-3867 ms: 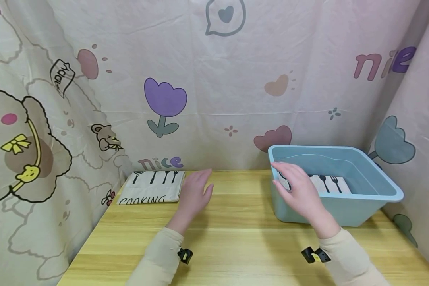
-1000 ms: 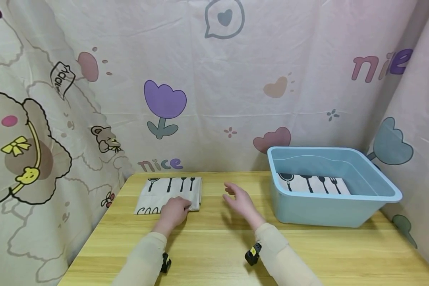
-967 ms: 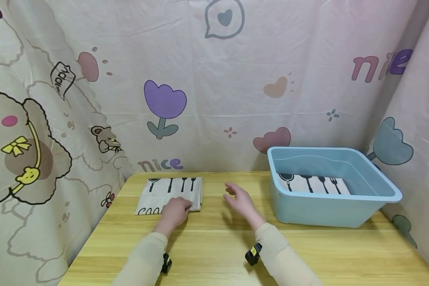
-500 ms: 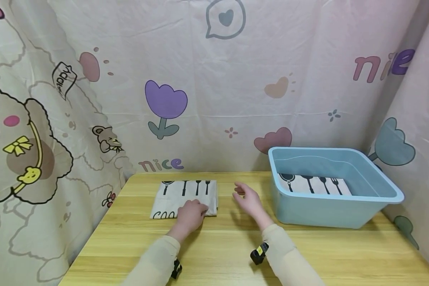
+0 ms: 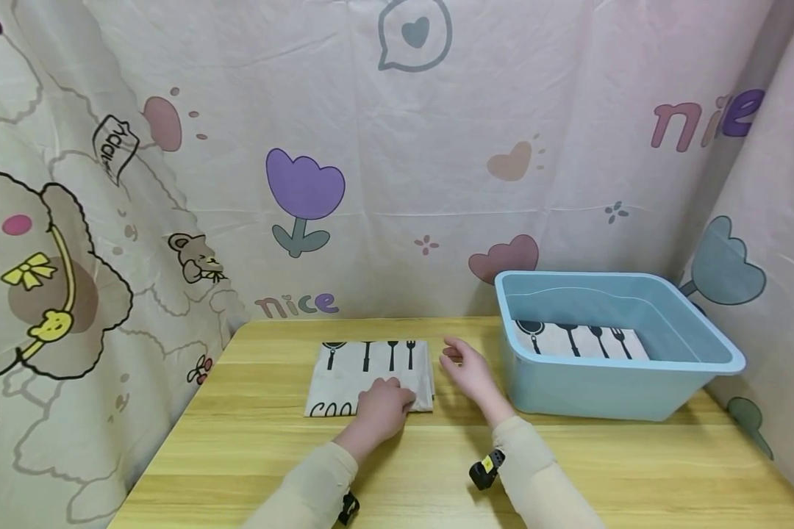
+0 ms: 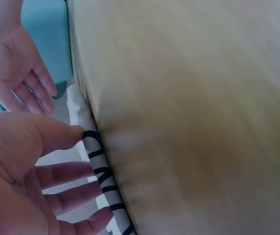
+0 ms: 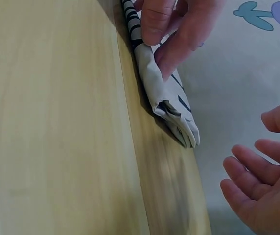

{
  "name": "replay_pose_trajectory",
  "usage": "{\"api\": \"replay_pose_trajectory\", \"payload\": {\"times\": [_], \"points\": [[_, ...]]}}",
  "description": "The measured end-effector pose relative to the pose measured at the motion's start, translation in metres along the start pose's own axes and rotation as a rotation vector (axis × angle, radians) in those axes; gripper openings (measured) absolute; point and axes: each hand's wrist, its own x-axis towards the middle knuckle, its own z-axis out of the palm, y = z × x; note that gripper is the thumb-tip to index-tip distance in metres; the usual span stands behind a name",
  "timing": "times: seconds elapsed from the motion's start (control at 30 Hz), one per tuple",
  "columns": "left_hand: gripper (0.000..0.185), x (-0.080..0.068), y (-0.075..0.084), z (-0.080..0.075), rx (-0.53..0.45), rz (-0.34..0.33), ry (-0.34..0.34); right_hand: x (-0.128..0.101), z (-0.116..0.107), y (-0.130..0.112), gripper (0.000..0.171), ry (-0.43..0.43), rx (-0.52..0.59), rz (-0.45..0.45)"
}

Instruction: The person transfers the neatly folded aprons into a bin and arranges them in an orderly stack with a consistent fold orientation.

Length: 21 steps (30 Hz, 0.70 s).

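Note:
A folded white cloth (image 5: pixel 344 375) with black cutlery prints and lettering lies flat on the wooden table, just left of its middle. On its near right part rests my left hand (image 5: pixel 384 405), fingertips and thumb pressed down on top. The left wrist view shows that thumb at the lettered fold (image 6: pixel 103 171), the fingers spread beyond it. Past the cloth's layered right end, my right hand (image 5: pixel 473 373) hovers with relaxed fingers, holding nothing. In the right wrist view a gap separates the right fingers (image 7: pixel 250 169) from the cloth.
A light blue plastic bin (image 5: pixel 622 389) stands at the right of the table, near the back curtain. Inside it lies another folded cloth (image 5: pixel 585 342) with similar prints. A printed curtain (image 5: pixel 384 147) closes off the back and sides.
Under my left hand, the cloth has slid from the table's back left toward the middle and slightly nearer. My right hand has come from beside the bin to the cloth's right end.

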Motion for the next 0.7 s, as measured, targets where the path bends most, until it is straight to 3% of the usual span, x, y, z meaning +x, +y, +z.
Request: {"api": "replay_pose_trajectory", "payload": {"times": [0.27, 0.47, 0.6, 0.7], "points": [[0.011, -0.002, 0.008, -0.002, -0.009, 0.042, -0.015, -0.001, -0.004, 0.004, 0.037, 0.010, -0.030, 0.002], [0.014, -0.004, 0.007, -0.005, -0.046, 0.143, -0.028, -0.001, -0.005, 0.006, 0.037, 0.008, -0.037, 0.021], [0.008, -0.005, -0.001, -0.010, -0.105, 0.230, -0.024, -0.001, -0.007, 0.004, 0.037, 0.000, -0.031, 0.024], [0.010, -0.008, -0.008, -0.015, -0.189, 0.227, 0.001, -0.002, -0.008, 0.003, 0.037, -0.007, -0.026, 0.031]]}}
